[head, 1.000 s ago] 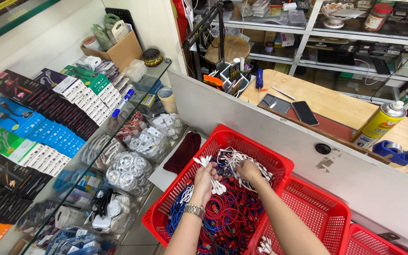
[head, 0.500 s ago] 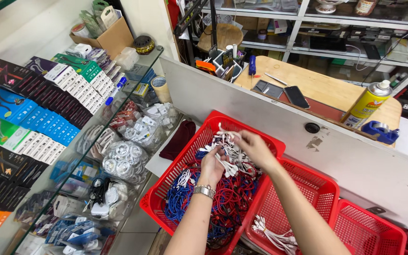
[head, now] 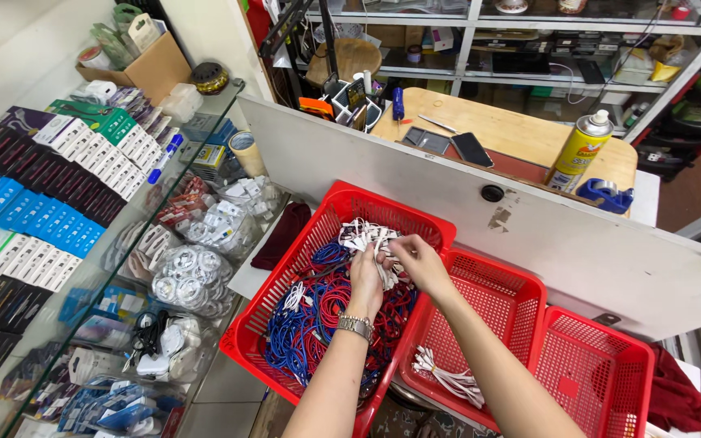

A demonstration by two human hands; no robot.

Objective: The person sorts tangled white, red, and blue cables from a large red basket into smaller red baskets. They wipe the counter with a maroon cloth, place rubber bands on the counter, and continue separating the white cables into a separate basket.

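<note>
- Our left hand (head: 366,280) is closed around a bundle of white cables (head: 371,242), gripping it from below, a metal watch (head: 354,326) on its wrist.
- Our right hand (head: 415,261) meets the same bundle from the right, fingers pinched on its strands, touching the left hand.
- Both hands and the bundle hang over the far end of a large red basket (head: 281,280).
- Beneath and nearer than the hands, that basket holds a tangle of blue and red cables (head: 314,312).
- Just right of the right hand stands a second red basket (head: 513,284), with a few white cables (head: 448,377) lying in its near corner.
- Further right sits a third red basket (head: 602,365).
- Well left of the hands, a glass counter (head: 123,235) shows boxed and bagged accessories.
- Beyond the hands, past a white partition (head: 448,178), a wooden table (head: 521,138) carries a yellow spray can (head: 579,152).
</note>
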